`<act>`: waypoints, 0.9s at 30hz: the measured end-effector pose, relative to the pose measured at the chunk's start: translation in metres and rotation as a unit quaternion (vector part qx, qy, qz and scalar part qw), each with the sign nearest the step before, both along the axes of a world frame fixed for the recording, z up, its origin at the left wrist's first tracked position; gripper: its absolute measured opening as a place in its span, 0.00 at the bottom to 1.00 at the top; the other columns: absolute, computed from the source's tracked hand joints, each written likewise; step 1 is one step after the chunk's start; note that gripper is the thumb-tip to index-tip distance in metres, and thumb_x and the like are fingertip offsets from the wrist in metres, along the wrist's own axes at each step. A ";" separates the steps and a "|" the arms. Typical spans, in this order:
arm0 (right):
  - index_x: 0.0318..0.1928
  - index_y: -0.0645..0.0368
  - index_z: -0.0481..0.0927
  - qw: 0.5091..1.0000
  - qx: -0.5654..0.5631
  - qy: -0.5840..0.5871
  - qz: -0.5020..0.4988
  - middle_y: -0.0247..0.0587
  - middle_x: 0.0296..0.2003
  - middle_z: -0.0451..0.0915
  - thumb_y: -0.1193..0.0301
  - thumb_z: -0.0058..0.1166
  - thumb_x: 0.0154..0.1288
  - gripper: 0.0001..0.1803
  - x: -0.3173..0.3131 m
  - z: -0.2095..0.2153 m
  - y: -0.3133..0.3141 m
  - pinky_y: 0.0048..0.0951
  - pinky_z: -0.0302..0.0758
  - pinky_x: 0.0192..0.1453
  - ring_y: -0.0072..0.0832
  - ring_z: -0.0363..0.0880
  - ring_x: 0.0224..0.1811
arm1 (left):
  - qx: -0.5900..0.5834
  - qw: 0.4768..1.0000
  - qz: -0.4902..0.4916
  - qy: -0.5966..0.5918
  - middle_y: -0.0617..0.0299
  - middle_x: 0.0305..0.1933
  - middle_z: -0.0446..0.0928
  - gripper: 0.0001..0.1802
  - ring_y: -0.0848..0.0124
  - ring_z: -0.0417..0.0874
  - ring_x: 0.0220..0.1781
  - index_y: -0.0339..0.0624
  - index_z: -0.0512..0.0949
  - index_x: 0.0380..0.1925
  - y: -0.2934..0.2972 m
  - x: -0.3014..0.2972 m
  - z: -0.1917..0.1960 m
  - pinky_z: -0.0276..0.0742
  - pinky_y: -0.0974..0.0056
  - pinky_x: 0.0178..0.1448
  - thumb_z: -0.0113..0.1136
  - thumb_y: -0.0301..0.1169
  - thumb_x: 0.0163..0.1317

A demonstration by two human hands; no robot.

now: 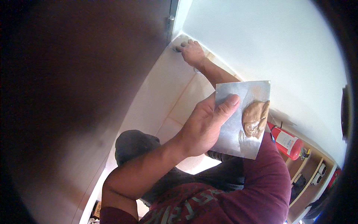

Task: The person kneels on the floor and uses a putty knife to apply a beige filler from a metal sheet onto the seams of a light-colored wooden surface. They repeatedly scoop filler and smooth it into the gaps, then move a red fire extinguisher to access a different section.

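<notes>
My left hand (201, 125) grips a flat rectangular metal plate (231, 130) at its left edge, with the thumb pressed over its face. A thick lump of tan-brown paste (255, 119) sits on the plate's right half, with smears around it. Behind the plate, my right arm reaches far forward, and the plate hides part of that forearm. Down at the corner where the white wall (261, 41) meets the tiled floor (179, 93), my right hand (192, 53) is bent with its fingers curled. Whatever those fingers hold is too dark and small to make out.
A dark brown door (82, 74) fills the left side, close to my left arm. At the right, a red fire extinguisher (285, 142) stands beside a wooden shelf unit (307, 175) holding shoes. My bent knee (136, 143) rises between door and left forearm.
</notes>
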State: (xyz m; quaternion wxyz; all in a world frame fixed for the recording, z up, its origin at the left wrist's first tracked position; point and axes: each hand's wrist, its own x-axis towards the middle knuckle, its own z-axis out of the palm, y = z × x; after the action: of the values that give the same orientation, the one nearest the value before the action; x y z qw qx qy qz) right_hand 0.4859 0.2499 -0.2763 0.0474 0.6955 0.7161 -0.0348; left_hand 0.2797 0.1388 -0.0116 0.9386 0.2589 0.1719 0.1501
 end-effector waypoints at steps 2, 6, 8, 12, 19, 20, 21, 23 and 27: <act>0.60 0.47 0.83 1.000 -0.011 -0.019 -0.018 0.41 0.51 0.82 0.68 0.49 0.72 0.19 -0.007 -0.009 0.002 0.45 0.76 0.61 0.41 0.79 0.59 | -0.008 1.000 0.008 0.006 0.64 0.59 0.81 0.22 0.76 0.80 0.60 0.40 0.76 0.66 0.000 -0.002 0.001 0.73 0.64 0.67 0.52 0.43 0.82; 0.59 0.55 0.82 0.996 -0.003 0.007 -0.094 0.45 0.54 0.80 0.70 0.49 0.72 0.18 -0.022 -0.036 0.007 0.46 0.78 0.61 0.44 0.79 0.58 | -0.028 0.999 0.006 0.021 0.64 0.59 0.81 0.23 0.75 0.80 0.60 0.40 0.75 0.67 0.006 -0.004 -0.005 0.73 0.64 0.67 0.52 0.42 0.82; 0.57 0.58 0.82 0.993 0.010 0.023 -0.113 0.49 0.55 0.79 0.70 0.50 0.71 0.18 -0.028 -0.047 0.005 0.48 0.79 0.61 0.46 0.79 0.59 | -0.021 1.000 0.011 0.019 0.64 0.59 0.81 0.23 0.75 0.80 0.60 0.40 0.75 0.67 0.002 -0.005 -0.006 0.73 0.64 0.67 0.53 0.42 0.81; 0.58 0.59 0.82 0.995 -0.024 0.038 -0.091 0.54 0.57 0.78 0.70 0.51 0.70 0.18 -0.040 -0.048 0.007 0.50 0.79 0.62 0.48 0.78 0.60 | -0.005 1.000 0.013 0.021 0.64 0.58 0.82 0.23 0.74 0.81 0.60 0.40 0.75 0.66 0.000 0.000 -0.004 0.75 0.64 0.66 0.53 0.43 0.81; 0.63 0.42 0.82 0.990 -0.135 0.029 0.035 0.45 0.61 0.78 0.69 0.54 0.70 0.22 -0.037 0.009 0.002 0.50 0.72 0.70 0.45 0.74 0.67 | 0.011 0.999 0.005 0.044 0.63 0.58 0.82 0.23 0.74 0.83 0.58 0.40 0.76 0.65 -0.005 0.002 0.008 0.77 0.64 0.64 0.53 0.44 0.81; 0.65 0.38 0.82 0.990 -0.132 0.025 0.053 0.42 0.62 0.78 0.69 0.54 0.70 0.24 -0.031 0.016 -0.001 0.50 0.70 0.72 0.44 0.73 0.69 | 0.013 0.999 0.009 0.043 0.63 0.58 0.82 0.23 0.74 0.83 0.58 0.40 0.76 0.65 -0.005 0.001 0.009 0.77 0.64 0.64 0.53 0.44 0.81; 0.66 0.35 0.81 0.993 -0.102 0.004 0.067 0.39 0.63 0.78 0.68 0.54 0.71 0.25 -0.029 0.019 -0.002 0.51 0.68 0.73 0.44 0.72 0.70 | 0.015 0.999 0.013 0.044 0.63 0.58 0.82 0.23 0.74 0.83 0.58 0.40 0.76 0.65 -0.005 0.001 0.008 0.77 0.64 0.64 0.53 0.44 0.81; 0.68 0.29 0.79 0.994 -0.038 -0.042 0.091 0.33 0.65 0.78 0.67 0.54 0.72 0.27 -0.022 0.022 -0.004 0.54 0.63 0.76 0.43 0.70 0.72 | 0.009 0.999 0.021 0.040 0.63 0.58 0.82 0.23 0.74 0.83 0.58 0.40 0.76 0.65 -0.004 -0.001 0.007 0.77 0.64 0.64 0.52 0.44 0.81; 0.70 0.28 0.78 0.997 -0.063 -0.021 0.029 0.28 0.68 0.77 0.70 0.52 0.72 0.29 -0.011 0.013 0.005 0.56 0.62 0.75 0.41 0.69 0.73 | -0.004 0.999 0.019 0.041 0.63 0.57 0.82 0.23 0.74 0.82 0.58 0.40 0.77 0.64 0.000 -0.005 0.010 0.77 0.64 0.64 0.52 0.44 0.81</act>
State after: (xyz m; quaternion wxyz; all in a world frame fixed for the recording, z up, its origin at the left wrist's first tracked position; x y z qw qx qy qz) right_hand 0.4746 0.2549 -0.2635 0.1070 0.6709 0.7310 -0.0643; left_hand 0.2750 0.1387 -0.0018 0.9287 0.2575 0.2163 0.1567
